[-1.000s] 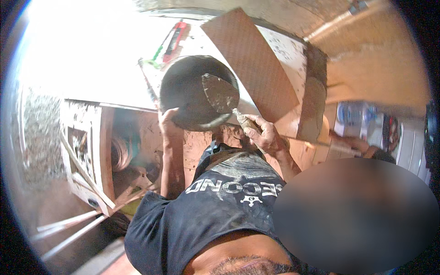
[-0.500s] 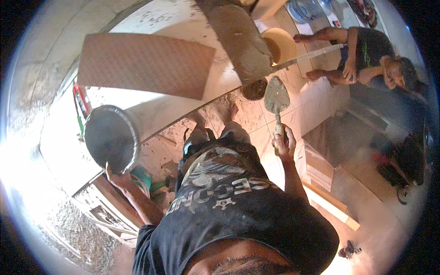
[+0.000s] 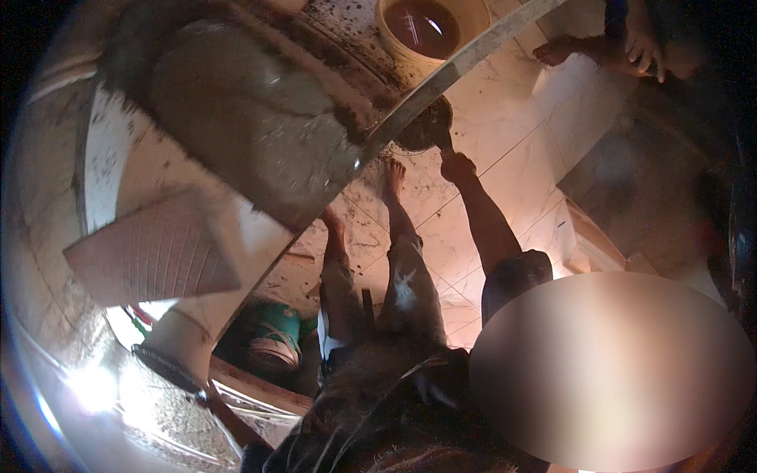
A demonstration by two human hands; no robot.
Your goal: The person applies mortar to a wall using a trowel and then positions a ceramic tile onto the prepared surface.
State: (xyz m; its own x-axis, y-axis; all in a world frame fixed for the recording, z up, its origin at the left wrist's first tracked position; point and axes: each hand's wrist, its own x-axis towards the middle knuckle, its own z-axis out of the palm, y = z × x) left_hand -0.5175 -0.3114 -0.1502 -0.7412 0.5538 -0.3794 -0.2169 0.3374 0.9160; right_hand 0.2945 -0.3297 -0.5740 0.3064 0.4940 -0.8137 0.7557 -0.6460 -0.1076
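My right hand (image 3: 457,167) grips a trowel (image 3: 445,146) that reaches down to a dark container (image 3: 418,130) on the floor, beside a long straight edge; the blade is hard to make out. My left hand (image 3: 213,400), low at the left, holds the rim of a black round pan (image 3: 167,367). A brown, patterned flat board or tile (image 3: 150,252) lies on the pale ledge beside a spread of grey wet mortar (image 3: 244,118). A yellow bucket of murky liquid (image 3: 418,35) stands beyond the straight edge.
Another person's hand (image 3: 643,55) and bare foot (image 3: 552,51) are at the top right. A green-and-white cylindrical object (image 3: 272,335) sits under the ledge near my legs. A dark sheet (image 3: 615,189) and wood pieces (image 3: 587,240) lie on the tiled floor at the right.
My view has swung toward the mortar-covered end of the ledge. The trowel, raised in open view half a second ago, has gone down to the dark container. My left hand still holds the pan.
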